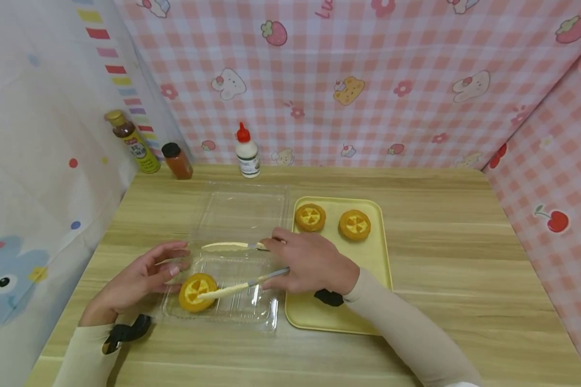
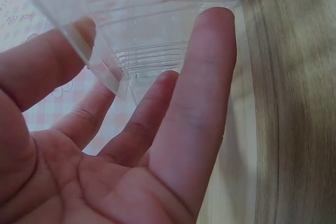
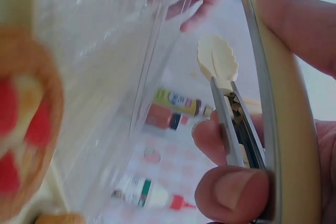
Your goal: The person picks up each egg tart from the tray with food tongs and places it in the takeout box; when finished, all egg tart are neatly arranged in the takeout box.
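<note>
A clear plastic box stands with its lid laid back behind it. One round orange-brown tart with wedge-shaped pieces on top sits in the box's front left part; its edge shows in the left wrist view. My left hand is at the box's left side, thumb and loosely extended fingers about the wall. My right hand holds metal tongs with cream-coloured tips, over the box's right side. The tongs are spread; one tip overlaps the tart, the other lies farther back.
Right of the box is a yellow tray bearing two similar tarts near its back edge. Along the table's back stand a red-capped white bottle, a black-lidded red jar and a yellow-labelled bottle.
</note>
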Motion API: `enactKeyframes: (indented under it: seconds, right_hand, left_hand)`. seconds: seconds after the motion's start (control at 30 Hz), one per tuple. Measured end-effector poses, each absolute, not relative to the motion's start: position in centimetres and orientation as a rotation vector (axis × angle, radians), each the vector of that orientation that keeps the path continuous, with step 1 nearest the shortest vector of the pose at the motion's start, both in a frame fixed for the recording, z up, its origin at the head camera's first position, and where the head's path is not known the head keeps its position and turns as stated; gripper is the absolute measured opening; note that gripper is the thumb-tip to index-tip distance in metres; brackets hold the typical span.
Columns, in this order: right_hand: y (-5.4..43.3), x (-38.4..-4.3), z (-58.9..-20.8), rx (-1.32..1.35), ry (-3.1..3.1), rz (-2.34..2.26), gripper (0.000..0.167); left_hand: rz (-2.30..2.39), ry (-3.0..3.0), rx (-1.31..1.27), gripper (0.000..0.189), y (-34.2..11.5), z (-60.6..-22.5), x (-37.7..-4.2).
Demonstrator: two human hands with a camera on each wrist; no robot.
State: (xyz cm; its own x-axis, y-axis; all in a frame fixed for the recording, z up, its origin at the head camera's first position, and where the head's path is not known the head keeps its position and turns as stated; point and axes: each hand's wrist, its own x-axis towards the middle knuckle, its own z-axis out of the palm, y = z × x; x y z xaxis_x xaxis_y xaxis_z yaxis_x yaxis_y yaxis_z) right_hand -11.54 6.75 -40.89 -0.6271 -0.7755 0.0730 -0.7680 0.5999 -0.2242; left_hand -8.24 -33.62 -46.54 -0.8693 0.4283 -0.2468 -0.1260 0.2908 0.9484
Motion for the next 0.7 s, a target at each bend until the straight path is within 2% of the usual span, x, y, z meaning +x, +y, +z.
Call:
enactKeyframes:
  seconds: [0.7]
  right_hand:
    - [16.0, -11.7, -41.2, -1.058, 3.024, -0.564, 0.076]
  left_hand:
    - [1.625, 2.132, 0.289, 0.056, -33.6, -46.5, -8.4]
